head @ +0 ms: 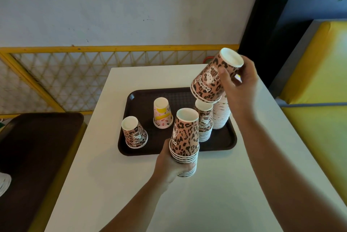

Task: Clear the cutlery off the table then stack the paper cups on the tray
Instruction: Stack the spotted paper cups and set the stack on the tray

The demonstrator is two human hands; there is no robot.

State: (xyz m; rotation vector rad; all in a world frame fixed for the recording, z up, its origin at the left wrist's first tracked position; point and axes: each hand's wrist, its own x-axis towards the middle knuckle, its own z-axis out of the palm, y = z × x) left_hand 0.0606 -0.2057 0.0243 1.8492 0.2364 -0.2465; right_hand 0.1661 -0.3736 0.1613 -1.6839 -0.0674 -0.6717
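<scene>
Cup stacks on brown tray

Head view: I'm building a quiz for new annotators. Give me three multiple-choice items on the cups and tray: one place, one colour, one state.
1. Where is the yellow-splashed cup?
A on the tray
B on the bench
C in a hand

2. The tray is
A white
B dark brown
C yellow

3. The right hand is
A empty
B flat on the table
C holding leopard cups

Key: 1 A, it stands upside down on the tray; 2 B, its rim is dark brown against the white table; 3 C, its fingers wrap tilted leopard cups.
</scene>
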